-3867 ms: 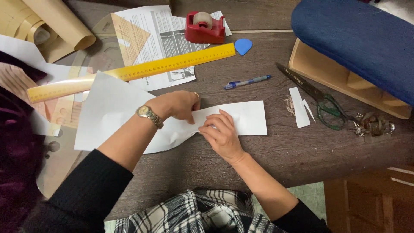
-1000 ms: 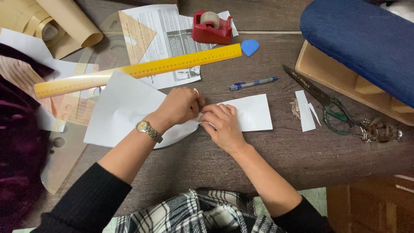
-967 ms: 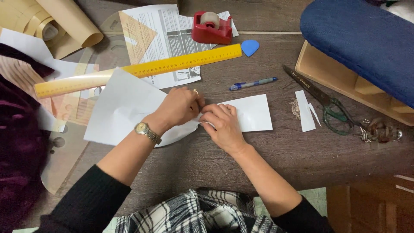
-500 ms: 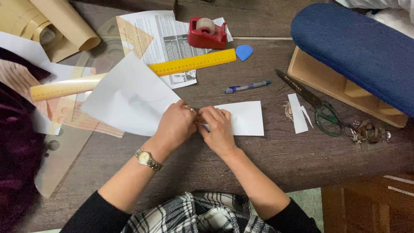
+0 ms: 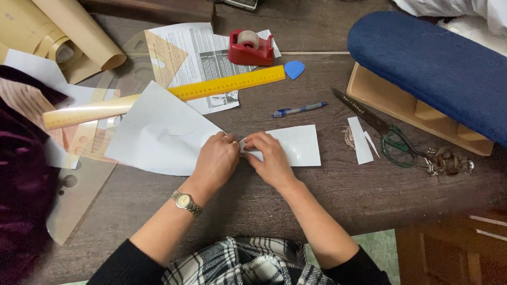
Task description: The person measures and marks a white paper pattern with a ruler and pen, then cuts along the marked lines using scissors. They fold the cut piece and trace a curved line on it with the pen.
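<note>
A white sheet of paper (image 5: 158,134) lies across the middle of the dark wooden table (image 5: 338,195), with a narrower strip of it (image 5: 298,145) reaching to the right. My left hand (image 5: 216,161), with a gold watch on the wrist, presses and pinches the paper at its middle. My right hand (image 5: 269,158) meets it there, fingertips pinching the same fold. Both hands touch each other over the paper.
A yellow ruler (image 5: 222,84), red tape dispenser (image 5: 249,48), printed sheet (image 5: 208,53), blue chalk piece (image 5: 294,68) and pen (image 5: 298,110) lie behind. Scissors (image 5: 377,124) and paper scraps (image 5: 362,140) sit right, by a blue padded board (image 5: 433,63). Brown paper rolls (image 5: 63,31) and purple velvet (image 5: 21,174) are left.
Both hands have drawn together at the fold in the middle of the paper. The large left part of the sheet has swung up and leftwards over the ruler's end.
</note>
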